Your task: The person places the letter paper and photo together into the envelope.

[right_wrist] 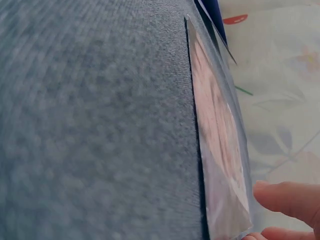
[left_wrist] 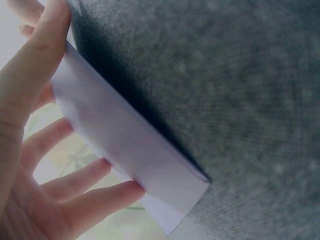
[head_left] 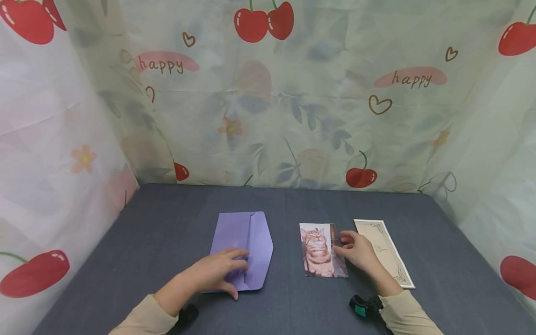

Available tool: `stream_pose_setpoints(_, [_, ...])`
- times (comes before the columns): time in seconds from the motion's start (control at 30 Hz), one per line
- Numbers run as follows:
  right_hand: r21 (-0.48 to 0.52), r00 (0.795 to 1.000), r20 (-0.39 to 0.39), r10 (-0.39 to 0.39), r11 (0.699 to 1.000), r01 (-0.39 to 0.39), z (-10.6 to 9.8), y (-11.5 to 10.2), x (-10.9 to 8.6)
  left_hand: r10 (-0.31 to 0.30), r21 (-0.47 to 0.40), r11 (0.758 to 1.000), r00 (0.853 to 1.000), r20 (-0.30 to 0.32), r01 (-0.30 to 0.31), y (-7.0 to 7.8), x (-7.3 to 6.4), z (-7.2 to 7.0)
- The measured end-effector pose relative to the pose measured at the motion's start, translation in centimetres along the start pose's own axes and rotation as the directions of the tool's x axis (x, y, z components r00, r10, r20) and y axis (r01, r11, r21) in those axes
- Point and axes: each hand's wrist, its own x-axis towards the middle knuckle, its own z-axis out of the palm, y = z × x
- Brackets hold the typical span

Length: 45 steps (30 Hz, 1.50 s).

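Left hand (head_left: 218, 271) on a purple envelope (head_left: 233, 232), right hand (head_left: 359, 251) at a cat photo (head_left: 317, 258).
Seen from the head, the envelope lies on the dark table (head_left: 167, 237), its flap at three o'clock; the left hand rests on it, fingers spread and thumb apart from them, reaching past its six o'clock edge. The photo lies flat at the envelope's three o'clock, well apart from it. The right hand is at the photo's three o'clock edge, thumb and fingers apart; whether the thumb touches it, I cannot tell. A cream card (head_left: 392, 256) lies at the photo's three o'clock, partly behind the right hand.
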Motion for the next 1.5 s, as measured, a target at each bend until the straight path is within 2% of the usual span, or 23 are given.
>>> stream_pose_setpoints(0.3, [-0.008,1.000,0.016,0.003,1.000,-0.003,0.46,0.15,0.33,-0.011,0.001,1.000,1.000,0.022,0.011,-0.05,0.14,0.07])
stream_pose_setpoints(0.87, [0.003,0.998,0.008,0.055,0.998,-0.055,0.45,-0.05,0.40,-0.009,0.003,1.000,1.000,0.024,0.009,-0.04,0.16,-0.01])
stream_pose_setpoints(1.5, [0.201,0.998,-0.009,0.063,0.978,-0.060,-0.17,-0.47,0.29,-0.010,0.000,1.000,1.000,0.026,0.010,0.01,0.11,-0.10])
